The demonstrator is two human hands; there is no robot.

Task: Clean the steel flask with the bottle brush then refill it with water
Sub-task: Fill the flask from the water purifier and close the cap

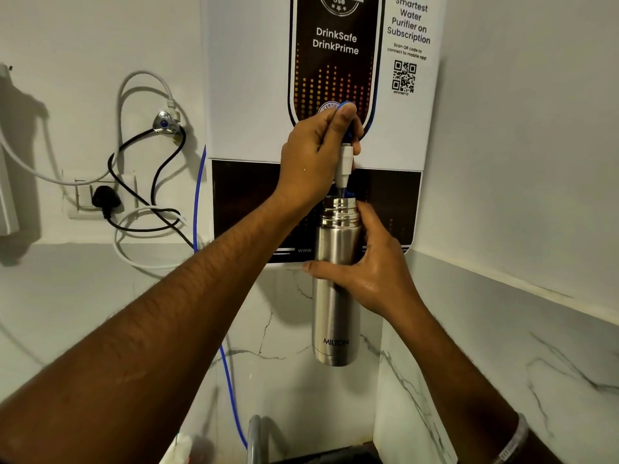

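The steel flask (335, 296), marked MILTON, is upright and lifted off the counter, with its cap off. My right hand (371, 269) grips its upper body just below the threaded neck. The open mouth sits directly under a white spout (345, 165) on the front of the water purifier (254, 95). My left hand (315, 155) is curled round the blue lever (348, 137) on top of that spout, thumb over its end. A thin dark line runs from the spout tip into the flask mouth. I cannot tell the water level inside.
The purifier hangs in a wall corner above a white marble counter (83, 296). A sink tap (254, 437) rises at the bottom edge. Black and white cables, a plug socket (104, 195) and a blue hose (231, 380) are at the left.
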